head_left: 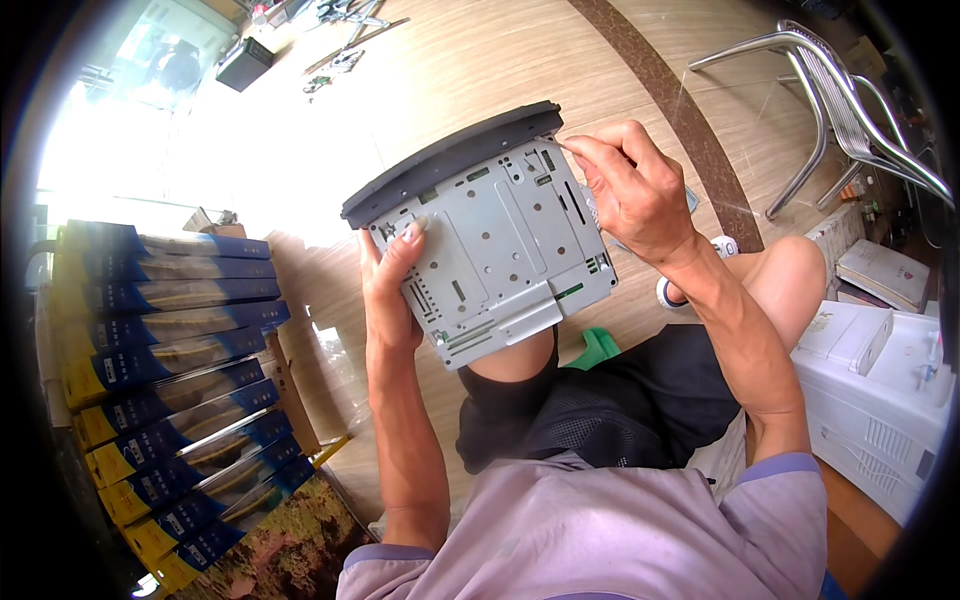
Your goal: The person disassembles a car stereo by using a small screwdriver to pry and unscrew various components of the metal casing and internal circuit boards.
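A car stereo unit, a flat grey metal case with slots, holes and a long black front panel, is held up above my lap. My left hand grips its left edge, thumb on the metal face and fingers hidden beneath. At the far right corner, beside the end of the black panel, my right hand is closed in a pinch. Whatever lies between its fingertips is too small to make out. Behind the right wrist shows a small light-blue edge.
Blue and yellow boxes are stacked at the left. A metal-framed chair stands far right, above a white boxy appliance. A black box and loose parts lie on the far floor. A green object shows beside my knee.
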